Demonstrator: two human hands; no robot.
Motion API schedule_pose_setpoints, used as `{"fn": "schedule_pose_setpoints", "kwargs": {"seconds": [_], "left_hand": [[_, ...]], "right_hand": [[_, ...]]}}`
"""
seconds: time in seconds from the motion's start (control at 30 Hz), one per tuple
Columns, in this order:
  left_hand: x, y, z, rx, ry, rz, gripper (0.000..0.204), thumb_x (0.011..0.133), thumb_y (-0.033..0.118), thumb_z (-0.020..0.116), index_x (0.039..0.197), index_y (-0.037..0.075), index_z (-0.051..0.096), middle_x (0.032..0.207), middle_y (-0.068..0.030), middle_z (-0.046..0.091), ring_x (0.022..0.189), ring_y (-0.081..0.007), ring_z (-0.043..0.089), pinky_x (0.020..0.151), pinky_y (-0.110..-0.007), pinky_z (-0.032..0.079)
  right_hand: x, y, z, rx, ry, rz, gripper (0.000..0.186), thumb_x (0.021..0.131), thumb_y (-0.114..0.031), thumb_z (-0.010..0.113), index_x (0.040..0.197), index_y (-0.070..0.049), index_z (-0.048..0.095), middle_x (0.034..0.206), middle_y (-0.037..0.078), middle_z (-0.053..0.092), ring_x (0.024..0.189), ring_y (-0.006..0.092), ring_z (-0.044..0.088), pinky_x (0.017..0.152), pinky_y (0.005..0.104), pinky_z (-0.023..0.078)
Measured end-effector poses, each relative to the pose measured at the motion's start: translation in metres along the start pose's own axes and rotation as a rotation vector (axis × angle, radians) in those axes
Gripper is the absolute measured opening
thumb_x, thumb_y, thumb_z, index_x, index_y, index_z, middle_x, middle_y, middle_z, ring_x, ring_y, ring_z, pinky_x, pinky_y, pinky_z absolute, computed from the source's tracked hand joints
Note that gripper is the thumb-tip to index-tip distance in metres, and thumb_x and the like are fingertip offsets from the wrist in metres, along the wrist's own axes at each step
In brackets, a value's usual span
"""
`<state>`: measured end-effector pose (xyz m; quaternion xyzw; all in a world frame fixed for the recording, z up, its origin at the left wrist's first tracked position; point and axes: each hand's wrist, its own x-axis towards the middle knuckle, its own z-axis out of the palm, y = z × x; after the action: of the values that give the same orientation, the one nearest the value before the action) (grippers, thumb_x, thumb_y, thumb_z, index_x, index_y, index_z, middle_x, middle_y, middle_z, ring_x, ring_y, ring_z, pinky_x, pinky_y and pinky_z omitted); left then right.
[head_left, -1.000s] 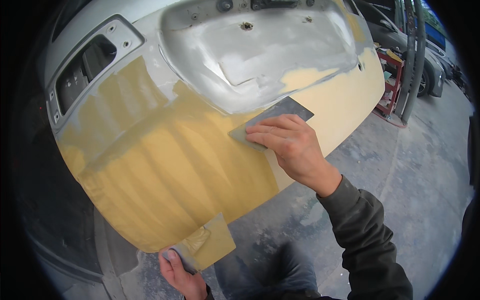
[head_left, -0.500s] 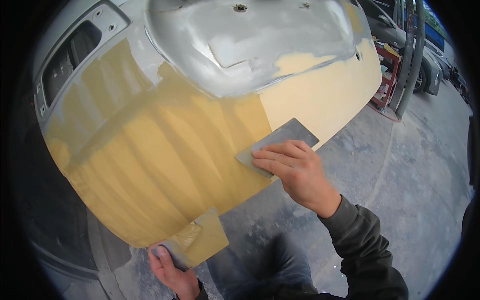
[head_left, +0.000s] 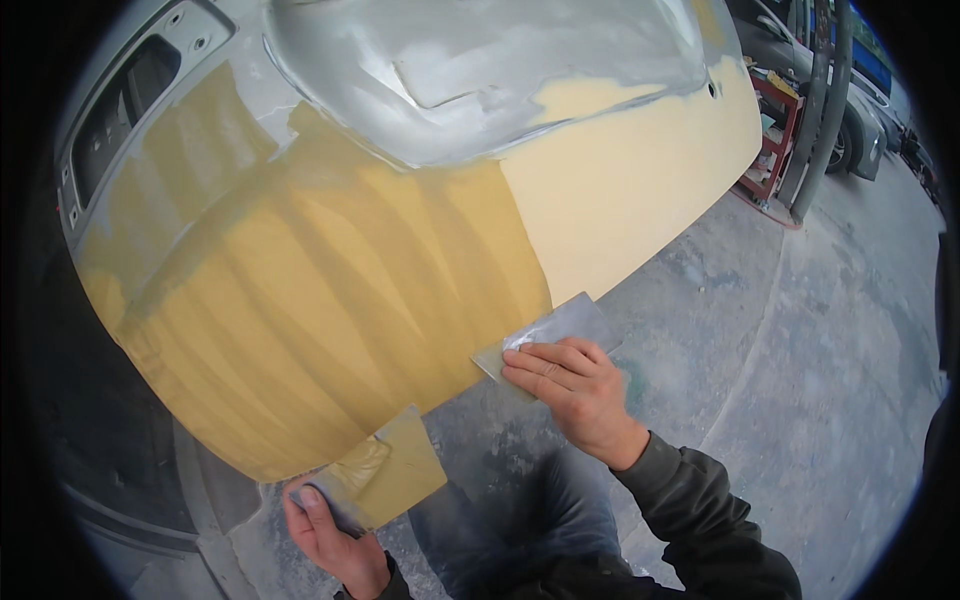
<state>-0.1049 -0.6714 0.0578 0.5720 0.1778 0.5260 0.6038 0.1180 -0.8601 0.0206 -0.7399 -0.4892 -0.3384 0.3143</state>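
A large curved vehicle body panel [head_left: 630,200] fills the upper left. Streaky darker yellow filler [head_left: 330,300] covers its left part, beside a smoother pale yellow area. My right hand [head_left: 590,405] grips a flat grey spreader [head_left: 580,322], fingers laid across its face. That spreader is at the panel's near edge, its upper left side beside the filler's border; whether it still touches is hard to tell. Lower left, my left hand [head_left: 335,545] is closed on one end of a flat mixing plate [head_left: 415,470]. Yellow filler coats this plate, with a glossy lump [head_left: 362,462] on it.
Bare grey metal with a recess [head_left: 480,60] lies at the panel's far side. An opening [head_left: 130,110] shows at upper left. A red shelf rack [head_left: 775,140], grey posts [head_left: 825,130] and a parked car [head_left: 860,120] stand at far right, over the grey floor [head_left: 720,330].
My right hand has drawn the spreader toward me, down to the panel's near edge. My left hand and its plate have barely shifted. The whole view has moved slightly.
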Motion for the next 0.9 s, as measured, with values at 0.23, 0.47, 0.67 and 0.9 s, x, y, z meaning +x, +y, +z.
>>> {"fn": "schedule_pose_setpoints", "kwargs": {"seconds": [0.23,0.47,0.67,0.9], "left_hand": [[-0.008,0.004,-0.009,0.031,-0.031,0.011,0.028,0.115,0.027,0.051,0.110,0.000,0.059,0.102,-0.0071,0.064,0.097,-0.0146,0.060,0.092,-0.032,0.050],[-0.006,0.005,-0.022,0.096,-0.014,0.051,0.028,0.115,0.029,0.052,0.111,0.002,0.059,0.102,-0.0054,0.062,0.097,-0.0132,0.060,0.090,-0.030,0.051],[-0.009,0.010,-0.019,0.163,0.048,0.029,0.031,0.113,0.032,0.058,0.112,0.001,0.062,0.108,-0.0081,0.066,0.102,-0.0172,0.062,0.092,-0.034,0.052],[0.001,0.006,-0.020,0.038,-0.031,0.062,0.029,0.115,0.027,0.052,0.111,0.000,0.059,0.104,-0.0074,0.063,0.096,-0.0138,0.061,0.088,-0.031,0.052]], "right_hand": [[-0.027,0.003,0.002,0.040,-0.043,0.017,0.031,0.086,-0.007,0.068,0.115,-0.010,0.078,0.127,0.001,0.077,0.119,0.0206,0.070,0.096,0.0390,0.054],[0.032,0.051,-0.058,-0.088,0.151,-0.032,0.034,0.085,0.001,0.067,0.116,-0.010,0.079,0.125,0.004,0.079,0.116,0.0229,0.072,0.093,0.0388,0.052],[0.116,0.083,-0.053,-0.092,0.283,-0.182,0.038,0.084,0.006,0.065,0.117,-0.009,0.078,0.124,0.002,0.078,0.116,0.0210,0.071,0.094,0.0370,0.051],[0.138,0.088,-0.036,-0.081,0.281,-0.192,0.036,0.087,0.003,0.068,0.119,-0.010,0.079,0.125,0.002,0.079,0.117,0.0225,0.071,0.095,0.0374,0.051]]}}
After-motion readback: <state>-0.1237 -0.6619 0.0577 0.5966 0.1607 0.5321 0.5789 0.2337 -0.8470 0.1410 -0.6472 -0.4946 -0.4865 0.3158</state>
